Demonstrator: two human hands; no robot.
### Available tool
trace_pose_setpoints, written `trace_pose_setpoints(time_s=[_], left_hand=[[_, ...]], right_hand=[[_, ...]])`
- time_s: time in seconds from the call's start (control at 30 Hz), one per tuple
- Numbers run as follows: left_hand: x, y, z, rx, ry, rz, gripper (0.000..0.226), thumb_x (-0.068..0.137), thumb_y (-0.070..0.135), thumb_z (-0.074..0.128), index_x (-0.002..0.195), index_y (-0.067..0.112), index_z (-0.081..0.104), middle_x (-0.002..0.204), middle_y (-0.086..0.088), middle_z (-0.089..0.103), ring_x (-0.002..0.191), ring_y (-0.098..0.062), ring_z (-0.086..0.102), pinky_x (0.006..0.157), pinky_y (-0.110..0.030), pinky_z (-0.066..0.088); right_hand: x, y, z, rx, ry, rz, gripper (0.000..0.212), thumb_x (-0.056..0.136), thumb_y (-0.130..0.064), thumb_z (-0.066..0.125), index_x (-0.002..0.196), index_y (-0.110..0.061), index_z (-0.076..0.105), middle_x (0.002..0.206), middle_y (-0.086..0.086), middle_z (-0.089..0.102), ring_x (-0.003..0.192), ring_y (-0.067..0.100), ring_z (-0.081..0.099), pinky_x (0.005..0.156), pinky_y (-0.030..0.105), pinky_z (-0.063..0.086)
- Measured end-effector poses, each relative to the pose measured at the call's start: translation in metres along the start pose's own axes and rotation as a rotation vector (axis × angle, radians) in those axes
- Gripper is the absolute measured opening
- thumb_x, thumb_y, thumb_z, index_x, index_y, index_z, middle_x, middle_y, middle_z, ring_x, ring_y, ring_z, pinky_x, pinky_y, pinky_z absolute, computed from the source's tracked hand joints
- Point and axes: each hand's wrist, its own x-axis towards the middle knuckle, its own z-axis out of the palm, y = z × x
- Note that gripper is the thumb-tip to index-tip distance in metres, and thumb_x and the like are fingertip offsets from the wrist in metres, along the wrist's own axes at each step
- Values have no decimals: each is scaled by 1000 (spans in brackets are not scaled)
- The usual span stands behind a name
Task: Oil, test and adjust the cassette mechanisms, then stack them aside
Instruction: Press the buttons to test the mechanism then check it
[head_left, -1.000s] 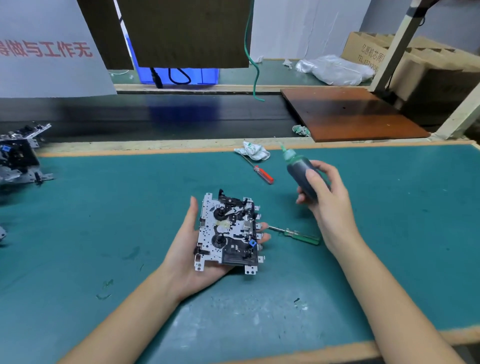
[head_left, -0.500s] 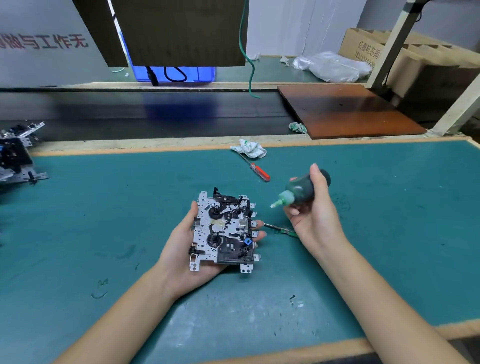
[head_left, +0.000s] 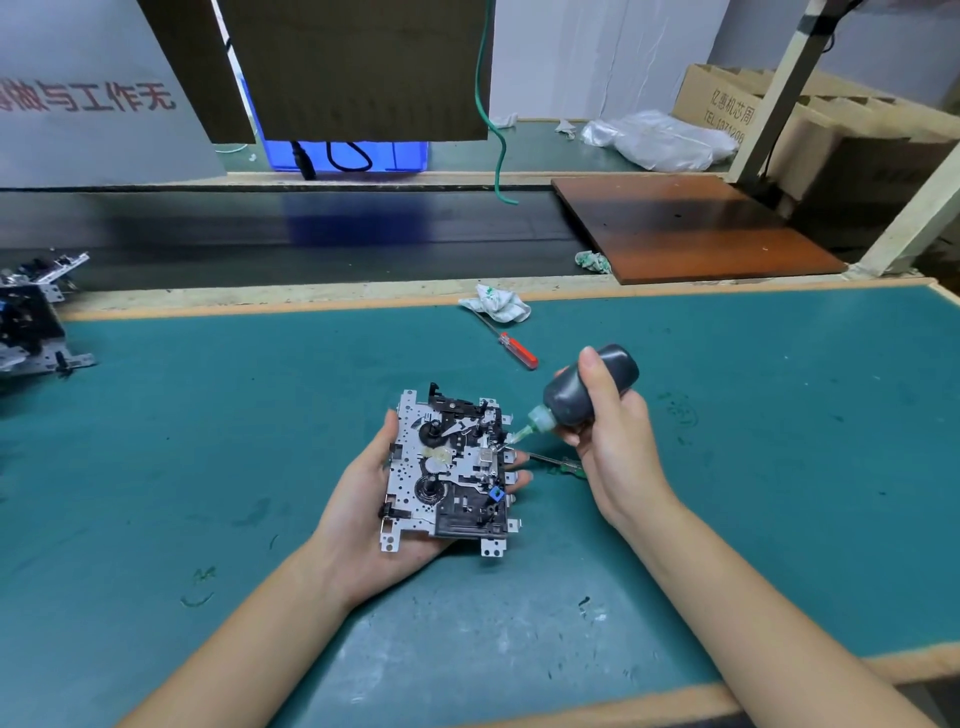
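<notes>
L hand (head_left: 363, 512) palm-up, cradles cassette mech (head_left: 448, 467): flat perforated metal plate, blk plastic parts | R hand (head_left: 610, 441) grips dark squeeze oil bottle (head_left: 589, 387), green nozzle tip on mech's R edge | over matte green worktop (head_left: 156, 467) | red-handled screwdriver (head_left: 511, 349) behind.

Both hands (head_left: 363, 499) (head_left: 613, 436) curled, gripping

Lighting even, moderately bright, diffuse from overhead. Soft, faint shadows under forearms on green mat (head_left: 156, 441). Mild sheen on worn patch at mat's near edge. Centre sharp. Wide-angle bowing at frame edges; far corners slightly soft.
</notes>
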Motion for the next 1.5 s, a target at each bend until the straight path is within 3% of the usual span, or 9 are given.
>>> trace_pose_setpoints(time_s=[0.53, 0.7, 0.83, 0.9, 0.97, 1.1, 1.2, 1.37, 1.5], left_hand=[[0, 0, 2, 8, 15, -2, 74, 92, 60, 30, 119, 0, 64, 128, -30, 55, 115, -44, 57, 93, -55, 47], [0, 0, 3, 6, 17, -3, 74, 92, 60, 31, 118, 0, 64, 128, -30, 55, 114, -45, 58, 92, -56, 48], [1, 0, 1, 15, 36, -5, 76, 92, 62, 29, 120, 0, 63, 130, -29, 54, 116, -44, 56, 98, -52, 46], [1, 0, 1, 16, 42, -5, 78, 92, 64, 28, 120, 0, 63, 131, -29, 54, 117, -43, 56, 99, -52, 42], [1, 0, 0, 18, 35, 3, 81, 89, 67, 28, 120, 1, 63, 131, -28, 54, 117, -42, 56, 99, -51, 45], [2, 0, 0, 24, 18, 9, 87, 84, 73, 30, 120, 1, 63, 130, -28, 55, 117, -42, 57, 95, -53, 47], [2, 0, 0, 32, 7, 6, 87, 85, 73, 30, 118, 2, 65, 129, -27, 55, 116, -41, 57, 94, -51, 48], [0, 0, 2, 41, -28, 5, 86, 84, 73, 33, 118, 1, 65, 128, -29, 55, 114, -42, 59, 90, -50, 52], [-2, 4, 3, 90, -85, -32, 86, 84, 73, 32, 120, 1, 64, 129, -30, 54, 115, -43, 57, 97, -49, 47]], right_hand=[[0, 4, -1, -5, 19, -27, 28, 92, -32, 53, 71, -14, 52, 62, -2, 51, 55, 9, 45, 45, 20, 33], [1, -2, -3, 32, 13, -52, 37, 63, -47, 65, 77, -13, 57, 68, -2, 61, 58, 6, 58, 45, 20, 44], [8, -11, -12, 19, 16, -157, 43, 57, -44, 73, 82, -10, 63, 72, -4, 70, 68, 10, 67, 58, 23, 55], [13, -12, -19, -85, 9, -178, 35, 63, -35, 75, 87, -13, 61, 81, -1, 69, 75, 14, 66, 70, 27, 55], [18, -9, -26, -231, -7, -172, 29, 72, -21, 76, 93, -20, 55, 91, 2, 66, 79, 10, 61, 73, 21, 49], [25, -2, -30, -406, -70, -211, 38, 78, -3, 72, 110, -15, 56, 105, 0, 66, 94, 3, 61, 78, 10, 45], [23, 3, -28, -554, -123, -255, 37, 78, -3, 73, 109, -15, 57, 107, 1, 65, 100, 10, 61, 81, 14, 48], [13, 5, -22, -805, -192, -287, 32, 81, -20, 72, 106, -31, 55, 96, -17, 62, 94, 7, 63, 83, 19, 45], [-2, -10, -23, -1008, 24, -712, 31, 82, -22, 69, 109, -18, 54, 94, -7, 51, 87, 10, 48, 74, 26, 38]])
